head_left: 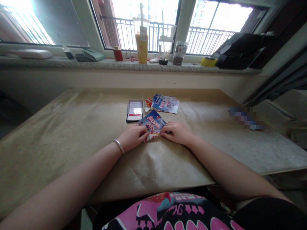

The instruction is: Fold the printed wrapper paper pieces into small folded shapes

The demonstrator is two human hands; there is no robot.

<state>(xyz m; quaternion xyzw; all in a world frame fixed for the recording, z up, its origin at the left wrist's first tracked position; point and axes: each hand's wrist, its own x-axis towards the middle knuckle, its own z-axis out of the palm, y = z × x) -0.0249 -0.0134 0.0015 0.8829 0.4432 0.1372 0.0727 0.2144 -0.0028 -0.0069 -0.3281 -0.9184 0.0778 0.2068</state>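
A blue printed leaflet [153,121] lies at an angle on the covered table, its near edge turned up to show a white and red strip. My left hand [134,135], a silver bangle at its wrist, pinches the leaflet's left near edge. The right near edge is between the fingers of my right hand [176,132]. Just beyond the leaflet is a stack of similar blue leaflets [165,103]. A red and white piece of folded paper [148,102] sits against that stack. Left of it lies a phone [134,117] with a lit screen, partly blurred.
A brown sheet [83,127] covers the table. To the right lies a blurred blue printed item [247,118]. On the windowsill [96,64] stand a tall cup of yellow drink [142,46], a red jar [118,53], a clear container [179,54], yellow tape [208,61] and a black bag [236,51].
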